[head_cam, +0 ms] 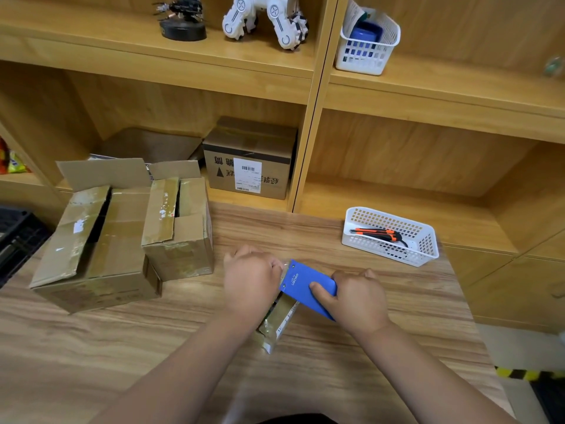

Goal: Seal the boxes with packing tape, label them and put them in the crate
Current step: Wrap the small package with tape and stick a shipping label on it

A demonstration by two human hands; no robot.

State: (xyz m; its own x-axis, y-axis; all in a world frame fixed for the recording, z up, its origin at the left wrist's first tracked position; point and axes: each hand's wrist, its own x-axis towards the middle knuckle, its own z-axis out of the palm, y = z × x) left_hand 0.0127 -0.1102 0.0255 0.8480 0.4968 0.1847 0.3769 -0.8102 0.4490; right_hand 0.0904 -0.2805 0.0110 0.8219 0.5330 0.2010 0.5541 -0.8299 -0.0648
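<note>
Head view, lower centre: our right hand (357,298) curls fingers and thumb round the blue tape dispenser (308,286); our left hand (250,280) is curled at its front edge, though we cannot tell what it pinches; beneath lies the small box (276,325), probably light, stiff and tape-slick; we judge its long sides the best hold.

Black crate (18,240) half off-frame left

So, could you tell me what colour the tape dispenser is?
The tape dispenser is blue; head view.
</note>
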